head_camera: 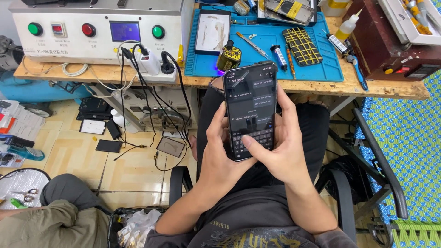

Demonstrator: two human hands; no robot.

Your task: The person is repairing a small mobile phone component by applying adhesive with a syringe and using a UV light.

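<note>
Two hands are in view, the left hand (219,154) and the right hand (281,149), and between them they hold one dark phone (250,110). One wooden bench (317,86) carries one blue work mat (317,69) and one white machine (98,30). That machine shows three round buttons, two green and one red, plus one small blue screen (125,31). On the mat lie one phone bound with yellow bands (302,46), one pair of tweezers (252,44) and one white tray (212,31). One squeeze bottle with a yellow liquid (346,28) stands beside one dark red box (388,41). One pair of scissors (28,195) lies on the floor.
</note>
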